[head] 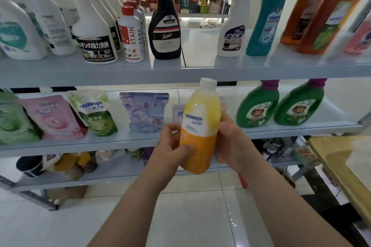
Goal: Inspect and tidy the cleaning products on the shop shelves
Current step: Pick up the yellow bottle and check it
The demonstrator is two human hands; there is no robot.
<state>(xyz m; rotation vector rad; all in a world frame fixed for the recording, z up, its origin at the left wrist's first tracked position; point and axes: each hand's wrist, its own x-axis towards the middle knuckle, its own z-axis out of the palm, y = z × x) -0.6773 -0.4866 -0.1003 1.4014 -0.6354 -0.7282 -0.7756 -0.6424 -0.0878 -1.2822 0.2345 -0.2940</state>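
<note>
Yellow bottle [197,126]: we hold it in the air in front of the middle shelf [100,142], slightly tilted, white cap up.
Left hand [172,146]: we curl our fingers round its lower left side, thumb on the front.
Right hand [230,142]: we wrap it round the bottle's right side.
Middle shelf: pouches [54,116] at left, 2 green bottles [258,106] at right.
Top shelf [80,74]: white bottles [94,32], 1 black bottle [164,32], 1 teal bottle [265,16].
</note>
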